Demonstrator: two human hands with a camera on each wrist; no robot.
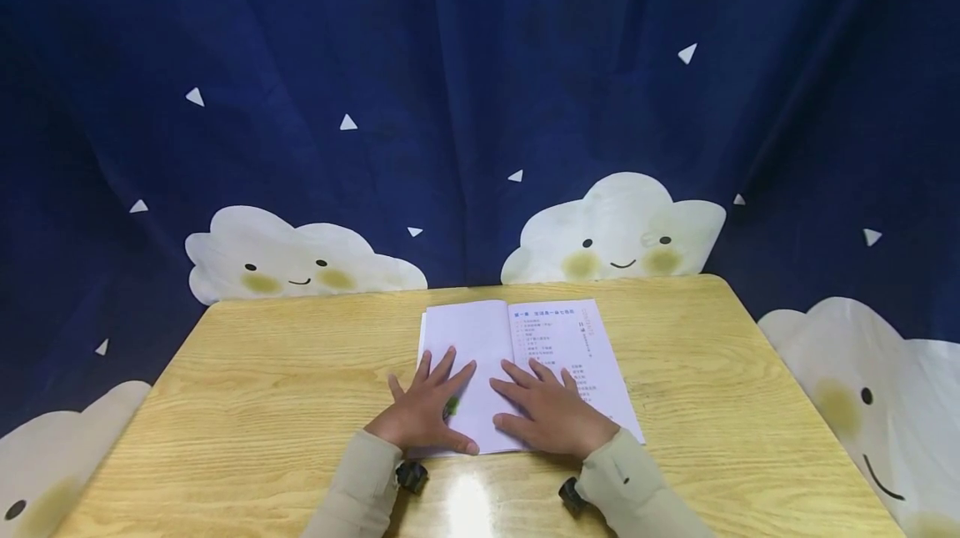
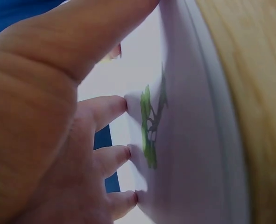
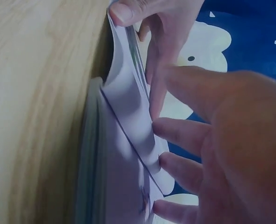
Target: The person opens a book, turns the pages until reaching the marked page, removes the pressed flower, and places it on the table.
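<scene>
Both hands, left hand (image 1: pixel 423 417) and right hand (image 1: pixel 551 413), press flat with straight fingers on the book (image 1: pixel 525 354), already lying open near the table's (image 1: pixel 225 404) front edge, pages apparently not fully flattened.

Two bare hands, the left hand (image 1: pixel 423 417) and the right hand (image 1: pixel 551 413), emerging from long pale beige fabric sleeves (image 1: pixel 360 484) with snug cuffs, each wrist bearing a small black camera unit (image 1: pixel 412 476) on its inner side.
</scene>
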